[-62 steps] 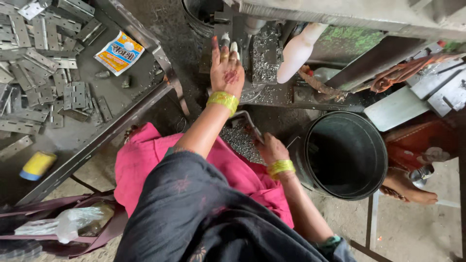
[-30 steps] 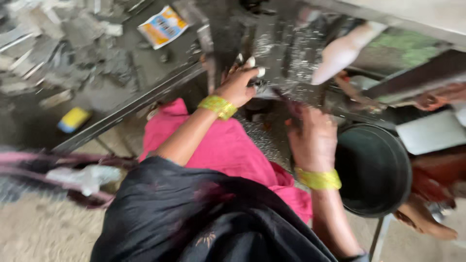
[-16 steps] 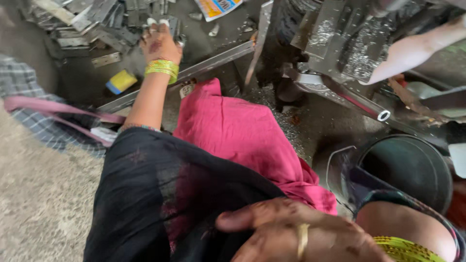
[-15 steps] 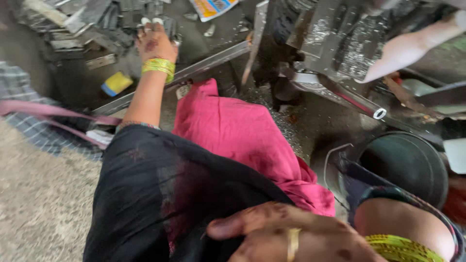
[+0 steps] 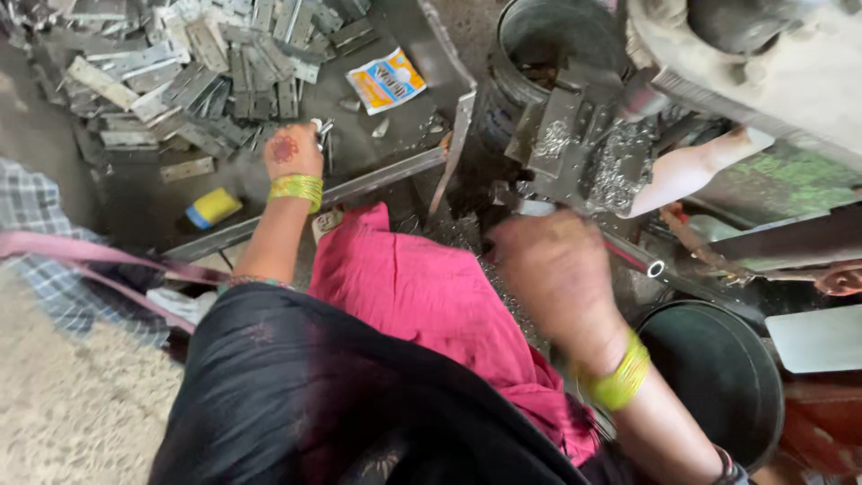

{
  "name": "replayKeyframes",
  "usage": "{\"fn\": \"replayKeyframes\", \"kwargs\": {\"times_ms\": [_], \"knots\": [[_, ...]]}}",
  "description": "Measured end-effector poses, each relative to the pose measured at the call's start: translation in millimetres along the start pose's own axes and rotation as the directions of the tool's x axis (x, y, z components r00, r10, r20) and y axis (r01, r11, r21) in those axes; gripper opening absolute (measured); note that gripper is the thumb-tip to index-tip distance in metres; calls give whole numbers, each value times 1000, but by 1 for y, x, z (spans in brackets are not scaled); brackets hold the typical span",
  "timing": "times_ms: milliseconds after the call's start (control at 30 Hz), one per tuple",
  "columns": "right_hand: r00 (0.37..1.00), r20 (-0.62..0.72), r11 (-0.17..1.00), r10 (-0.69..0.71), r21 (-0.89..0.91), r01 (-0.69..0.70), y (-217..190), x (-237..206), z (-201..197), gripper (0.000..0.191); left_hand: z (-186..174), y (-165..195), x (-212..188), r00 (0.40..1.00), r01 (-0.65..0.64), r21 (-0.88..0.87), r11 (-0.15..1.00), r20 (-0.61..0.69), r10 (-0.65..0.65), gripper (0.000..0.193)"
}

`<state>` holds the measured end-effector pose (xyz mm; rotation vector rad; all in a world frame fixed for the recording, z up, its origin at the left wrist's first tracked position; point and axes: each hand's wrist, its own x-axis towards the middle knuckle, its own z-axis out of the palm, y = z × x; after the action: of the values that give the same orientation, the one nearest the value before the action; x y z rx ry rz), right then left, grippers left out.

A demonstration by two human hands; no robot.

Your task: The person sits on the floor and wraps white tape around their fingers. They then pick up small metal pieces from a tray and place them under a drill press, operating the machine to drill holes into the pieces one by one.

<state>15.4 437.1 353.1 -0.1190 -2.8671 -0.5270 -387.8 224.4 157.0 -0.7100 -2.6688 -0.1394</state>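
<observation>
My left hand [image 5: 291, 153], with a yellow-green bangle at the wrist, reaches out to the edge of a heap of flat grey metal pieces [image 5: 193, 76] on a dark tray. It is closed, and a few small metal pieces [image 5: 320, 133] stick out beside the fingers. My right hand [image 5: 555, 269] is blurred and raised in front of the grimy press machine [image 5: 584, 148]. It hovers close to a metal rod [image 5: 642, 262]. Its fingers look curled, but what they hold is unclear.
A dark round bucket [image 5: 718, 377] stands at the lower right and a second drum [image 5: 548, 40] sits behind the machine. A small printed packet [image 5: 386, 81] and a yellow-blue object [image 5: 208, 208] lie on the tray. A metal frame bar [image 5: 377, 175] crosses in front of my pink-clad lap.
My left hand stays at the metal heap. My right hand has risen from my lap up to the machine. The view has swung right.
</observation>
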Motion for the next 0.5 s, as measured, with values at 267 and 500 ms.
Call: {"fn": "replayKeyframes", "kwargs": {"times_ms": [267,500], "knots": [[823,153,835,547,-37,-549,37,-65,118,23,-68,31,2,996,2,-462,887,-82,-45,28],[804,49,793,593,138,-593,21,-82,114,21,-70,322,-36,964,94,-983,155,129,232,38]]}}
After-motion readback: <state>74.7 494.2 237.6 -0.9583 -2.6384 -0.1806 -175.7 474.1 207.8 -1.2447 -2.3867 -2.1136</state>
